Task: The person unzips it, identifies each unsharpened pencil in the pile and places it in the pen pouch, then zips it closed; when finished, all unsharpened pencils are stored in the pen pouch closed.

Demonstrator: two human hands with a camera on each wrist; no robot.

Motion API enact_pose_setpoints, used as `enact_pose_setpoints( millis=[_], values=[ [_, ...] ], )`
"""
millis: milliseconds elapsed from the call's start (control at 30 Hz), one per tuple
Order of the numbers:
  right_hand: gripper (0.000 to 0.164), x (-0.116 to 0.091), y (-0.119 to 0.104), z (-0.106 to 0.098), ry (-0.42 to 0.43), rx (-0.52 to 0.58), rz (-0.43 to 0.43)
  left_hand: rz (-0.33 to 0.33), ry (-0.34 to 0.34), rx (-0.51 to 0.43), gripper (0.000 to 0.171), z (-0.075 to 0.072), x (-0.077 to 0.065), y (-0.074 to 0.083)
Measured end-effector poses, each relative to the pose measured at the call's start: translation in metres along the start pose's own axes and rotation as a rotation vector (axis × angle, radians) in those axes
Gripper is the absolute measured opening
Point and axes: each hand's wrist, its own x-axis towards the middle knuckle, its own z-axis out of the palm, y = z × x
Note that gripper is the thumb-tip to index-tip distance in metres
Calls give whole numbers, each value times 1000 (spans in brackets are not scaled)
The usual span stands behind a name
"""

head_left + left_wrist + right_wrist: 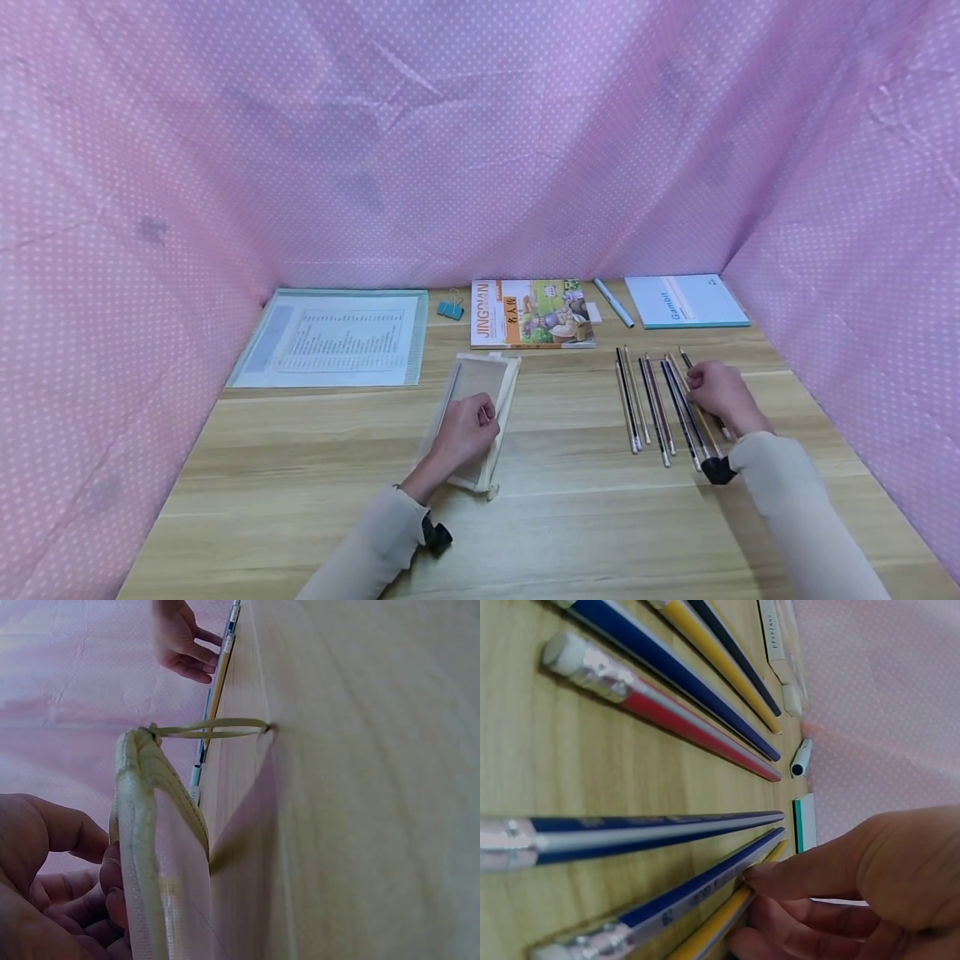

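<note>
a pink polka-dot cloth (480, 150) walls in a wood-grain table (570, 517) as a person in pale sleeves (813, 517) works with both hands. a document folder (337, 337) holding a printed sheet lies at back left. near the middle rests a cream-edged mesh pouch (487, 379), its edge pinched between the thumb and fingers of the left hand (463, 429). behind it lies an illustrated paperback (540, 308) lettered "jingdian"; a pale blue "gambit" notebook (686, 302) sits at back right. the right hand (722, 393), near the right end of a row of eraser-tipped pencils (658, 400), grasps a yellow pencil (716, 925) between thumb and fingers. a light blue pen (613, 303) lies between paperback and notebook, and a teal binder clip (451, 310) between folder and paperback.
</note>
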Motion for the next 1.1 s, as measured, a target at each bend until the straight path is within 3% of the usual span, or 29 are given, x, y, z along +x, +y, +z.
enact_pose_setpoints(
  millis=[233, 400, 667, 1100],
  values=[
    [40, 2, -6, -3, -42, -54, 21, 9, 1, 1, 10, 0, -1, 0],
    [19, 5, -9, -2, -67, -66, 29, 11, 3, 0, 11, 0, 0, 0],
    [28, 4, -9, -3, -72, -65, 11, -13, -21, -9, 10, 0, 1, 1],
    [49, -2, 4, -17, -98, 260, 77, 15, -5, 0, 10, 0, 1, -2]
  ],
)
